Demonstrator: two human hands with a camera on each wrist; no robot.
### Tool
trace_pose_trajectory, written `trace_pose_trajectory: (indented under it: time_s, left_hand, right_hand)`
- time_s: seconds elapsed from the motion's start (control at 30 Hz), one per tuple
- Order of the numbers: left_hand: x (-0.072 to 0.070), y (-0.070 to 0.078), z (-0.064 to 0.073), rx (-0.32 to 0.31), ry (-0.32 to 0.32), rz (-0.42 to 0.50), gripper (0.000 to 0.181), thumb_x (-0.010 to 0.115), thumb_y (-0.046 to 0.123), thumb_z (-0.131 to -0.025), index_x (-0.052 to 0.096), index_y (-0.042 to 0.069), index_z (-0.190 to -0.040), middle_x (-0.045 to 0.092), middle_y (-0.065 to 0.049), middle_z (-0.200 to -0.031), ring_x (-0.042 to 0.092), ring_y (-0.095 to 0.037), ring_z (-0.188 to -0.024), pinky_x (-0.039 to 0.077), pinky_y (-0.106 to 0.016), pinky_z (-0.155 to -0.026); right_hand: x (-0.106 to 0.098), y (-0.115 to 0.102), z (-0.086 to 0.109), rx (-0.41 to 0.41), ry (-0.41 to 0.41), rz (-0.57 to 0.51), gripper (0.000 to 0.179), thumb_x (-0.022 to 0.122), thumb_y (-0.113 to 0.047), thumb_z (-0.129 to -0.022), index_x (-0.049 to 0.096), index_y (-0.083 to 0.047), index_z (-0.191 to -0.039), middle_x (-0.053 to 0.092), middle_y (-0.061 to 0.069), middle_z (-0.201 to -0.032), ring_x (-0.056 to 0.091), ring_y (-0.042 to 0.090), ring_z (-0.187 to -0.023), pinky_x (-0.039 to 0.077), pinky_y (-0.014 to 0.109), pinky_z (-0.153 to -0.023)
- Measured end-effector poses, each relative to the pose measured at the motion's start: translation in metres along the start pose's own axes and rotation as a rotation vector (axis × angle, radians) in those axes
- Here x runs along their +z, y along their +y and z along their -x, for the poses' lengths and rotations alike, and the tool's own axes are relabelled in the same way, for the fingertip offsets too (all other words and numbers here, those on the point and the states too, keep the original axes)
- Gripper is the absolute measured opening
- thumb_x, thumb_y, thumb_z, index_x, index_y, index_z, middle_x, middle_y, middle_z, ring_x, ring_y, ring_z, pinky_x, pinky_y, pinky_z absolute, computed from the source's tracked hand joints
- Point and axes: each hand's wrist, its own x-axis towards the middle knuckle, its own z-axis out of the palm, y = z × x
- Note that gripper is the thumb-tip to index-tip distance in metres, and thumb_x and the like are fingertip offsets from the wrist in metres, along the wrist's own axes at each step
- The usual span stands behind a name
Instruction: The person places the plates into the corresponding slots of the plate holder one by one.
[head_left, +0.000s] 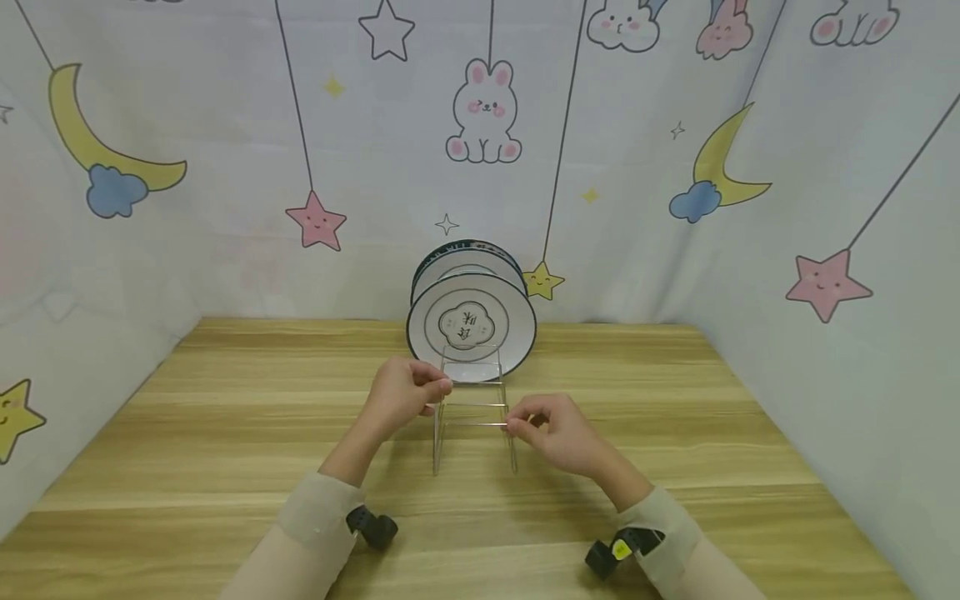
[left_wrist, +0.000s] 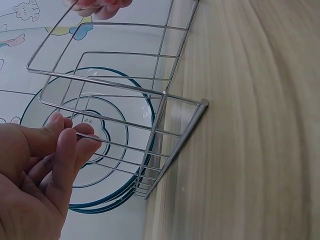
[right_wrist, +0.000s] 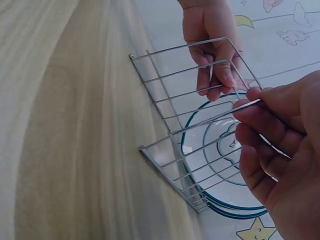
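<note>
A silver wire rack [head_left: 480, 405] stands on the wooden table in front of me, with upright wire loops in a row. My left hand [head_left: 401, 392] pinches a wire of the rack on its left side between thumb and fingertips. On the right, lower and nearer to me, my right hand [head_left: 558, 433] pinches the wire at the corner of the front loop. White plates [head_left: 468, 325] with dark rims stand on edge at the rack's far end, the front one bearing a flower-shaped mark. In the left wrist view, the rack's base rail [left_wrist: 175, 150] lies along the tabletop.
The wood-grain table [head_left: 285, 367] reaches back to a white cloth backdrop [head_left: 375, 150] printed with moons, stars and rabbits. Cloth also hangs along both sides. Small black devices [head_left: 378, 531] are strapped at the wrists.
</note>
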Motion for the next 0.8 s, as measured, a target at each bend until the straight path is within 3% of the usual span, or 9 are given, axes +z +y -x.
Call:
trace_pose_trajectory:
  time_s: [0.27,0.43,0.57,0.8]
  left_hand:
    - [0.0,0.0,0.005,0.005,-0.036,0.013,0.005,0.074,0.009,-0.089,0.074,0.005,-0.089,0.071,-0.006,-0.086,0.068,-0.019,-0.081,0.061,-0.031,-0.065]
    - [-0.001,0.001,0.008,0.028,-0.06,-0.011,0.004,0.075,0.008,-0.088,0.075,0.004,-0.088,0.072,-0.009,-0.087,0.068,-0.02,-0.078,0.061,-0.03,-0.065]
    - [-0.001,0.002,0.009,0.038,-0.079,-0.01,0.004,0.074,0.007,-0.089,0.075,0.003,-0.088,0.073,-0.014,-0.089,0.069,-0.022,-0.079,0.061,-0.03,-0.065]
    - [-0.002,0.003,0.01,0.04,-0.099,0.002,0.004,0.074,0.006,-0.089,0.075,0.002,-0.089,0.073,-0.011,-0.088,0.07,-0.027,-0.083,0.061,-0.03,-0.066]
  right_hand:
    - [-0.008,-0.003,0.001,-0.061,-0.117,0.005,0.013,0.064,-0.008,-0.096,0.073,-0.003,-0.09,0.07,-0.001,-0.083,0.06,0.009,-0.073,0.054,0.03,-0.062]
    - [-0.013,-0.005,0.0,-0.042,-0.168,0.018,0.012,0.064,-0.006,-0.096,0.074,-0.004,-0.09,0.071,-0.006,-0.085,0.058,0.009,-0.074,0.052,0.026,-0.063]
    - [-0.015,-0.005,0.001,-0.039,-0.188,0.019,0.012,0.064,-0.005,-0.095,0.075,-0.004,-0.09,0.071,-0.008,-0.085,0.058,0.009,-0.074,0.05,0.025,-0.062]
    - [-0.017,-0.005,0.001,-0.035,-0.202,0.015,0.012,0.065,-0.008,-0.096,0.075,-0.008,-0.089,0.071,-0.006,-0.085,0.056,0.009,-0.072,0.049,0.025,-0.061]
